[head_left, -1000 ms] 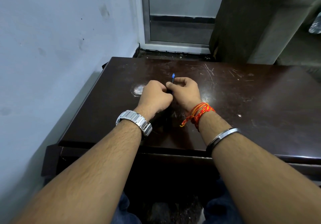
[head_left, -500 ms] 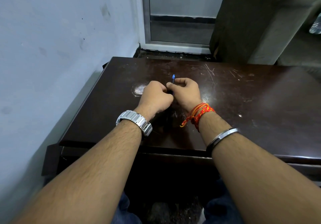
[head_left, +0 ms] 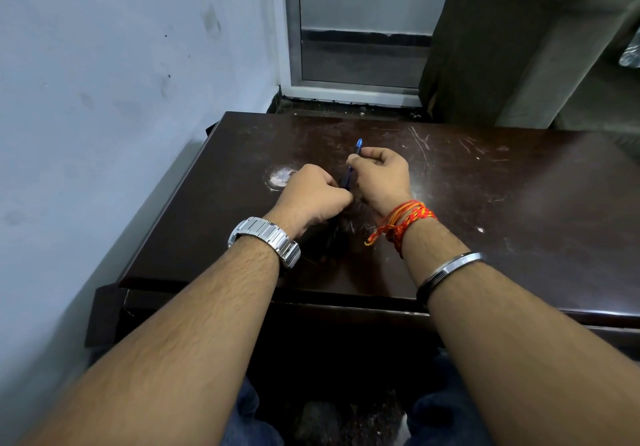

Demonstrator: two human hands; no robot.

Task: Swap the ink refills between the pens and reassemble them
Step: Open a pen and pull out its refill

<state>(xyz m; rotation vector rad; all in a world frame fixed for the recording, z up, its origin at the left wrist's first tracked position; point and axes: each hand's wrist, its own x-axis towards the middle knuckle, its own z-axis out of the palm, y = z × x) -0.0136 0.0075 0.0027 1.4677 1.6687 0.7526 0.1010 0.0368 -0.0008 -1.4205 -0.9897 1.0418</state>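
1. The blue pen [head_left: 349, 172] is up off the bench [head_left: 519, 203], btwn both hands. It is tilted, w/ its blue end pointing up and away.
2. The right hand [head_left: 381, 175] has its fingers and thumb curled round the top part of the pen, holding it.
3. The left hand [head_left: 311, 192] is curled like a fist at the pen's low end. It looks like it pinches that end, but the fingers hide most of it.
4. The pen is prob. light, thin, hard plastic. It is smooth, so it can slip or roll.
5. Best hold: one hand on each half, near the join, then twist. No hard squeeze.
6. The refill inside is prob. skinny and bendy, so pull it out straight.
7. 2nd pen: can't see it.
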